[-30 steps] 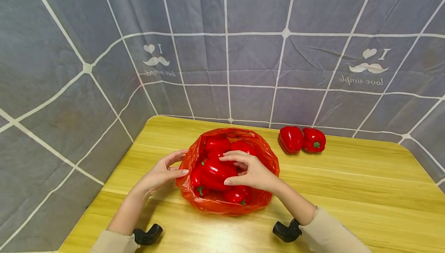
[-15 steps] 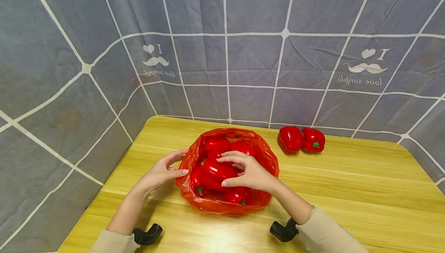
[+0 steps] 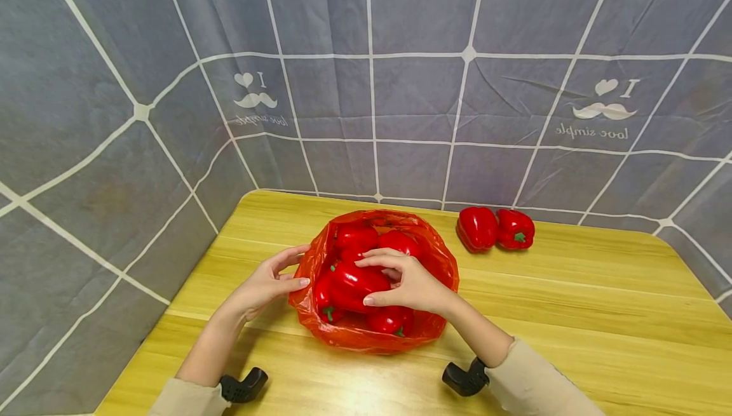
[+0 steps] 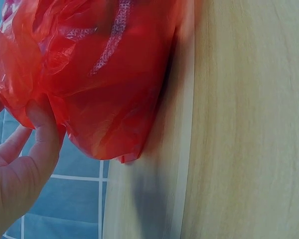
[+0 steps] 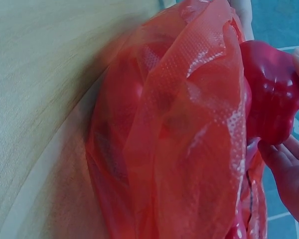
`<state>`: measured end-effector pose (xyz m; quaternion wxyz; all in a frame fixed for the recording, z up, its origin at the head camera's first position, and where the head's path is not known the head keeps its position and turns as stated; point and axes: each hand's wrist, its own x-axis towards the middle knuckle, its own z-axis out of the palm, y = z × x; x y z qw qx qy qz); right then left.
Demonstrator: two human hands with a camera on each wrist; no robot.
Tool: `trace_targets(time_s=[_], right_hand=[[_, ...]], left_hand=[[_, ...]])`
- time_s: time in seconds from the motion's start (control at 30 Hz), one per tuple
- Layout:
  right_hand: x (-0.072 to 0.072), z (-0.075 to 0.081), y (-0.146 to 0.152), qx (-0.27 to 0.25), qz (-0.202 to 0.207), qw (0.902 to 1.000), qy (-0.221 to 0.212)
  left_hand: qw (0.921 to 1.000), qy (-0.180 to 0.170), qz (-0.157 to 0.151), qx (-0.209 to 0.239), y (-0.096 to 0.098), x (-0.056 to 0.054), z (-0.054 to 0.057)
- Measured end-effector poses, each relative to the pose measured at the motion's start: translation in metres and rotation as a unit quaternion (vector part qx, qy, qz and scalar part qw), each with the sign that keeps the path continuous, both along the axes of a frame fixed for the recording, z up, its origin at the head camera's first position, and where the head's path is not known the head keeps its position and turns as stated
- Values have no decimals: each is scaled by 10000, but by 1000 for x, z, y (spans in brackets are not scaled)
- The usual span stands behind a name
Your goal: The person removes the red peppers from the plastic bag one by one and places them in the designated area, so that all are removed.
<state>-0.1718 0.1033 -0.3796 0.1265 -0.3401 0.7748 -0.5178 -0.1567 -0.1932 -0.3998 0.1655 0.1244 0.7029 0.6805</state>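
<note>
A thin red plastic bag [image 3: 384, 340] stands open-mouthed on the table with several shiny red bell peppers inside. At its left side, my left hand [image 3: 269, 282] holds the bag's outer wall between thumb and fingers. In the left wrist view the thumb [image 4: 40, 119] presses into the crinkled film. My right hand [image 3: 414, 282] reaches over the bag mouth and grips the topmost bell pepper [image 3: 356, 286], fingers on the far side and thumb on the near side. From the right wrist view, this bell pepper [image 5: 269, 89] protrudes beyond the bag's rim, between the thumb and fingers.
Two more red bell peppers [image 3: 477, 230] lie side by side at the back right of the wooden table [image 3: 600, 314]. A grey curtain [image 3: 417, 98] with white lines hangs behind the table and along its left. Black curved pieces [image 3: 243, 385] sit at both wrists.
My right hand and forearm have shifted very slightly left over the bag. The left hand, the bag and the two loose bell peppers have stayed in place.
</note>
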Motion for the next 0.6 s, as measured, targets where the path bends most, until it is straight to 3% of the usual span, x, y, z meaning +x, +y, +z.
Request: trace_targets(time_s=[0.33, 0.6], right_hand=[[3, 2, -2, 96, -199, 9998, 4], [11, 20, -5, 85, -250, 9996, -55]], left_hand=[[10000, 2, -3, 18, 0, 0, 0], [10000, -29, 30, -26, 0, 0, -1]])
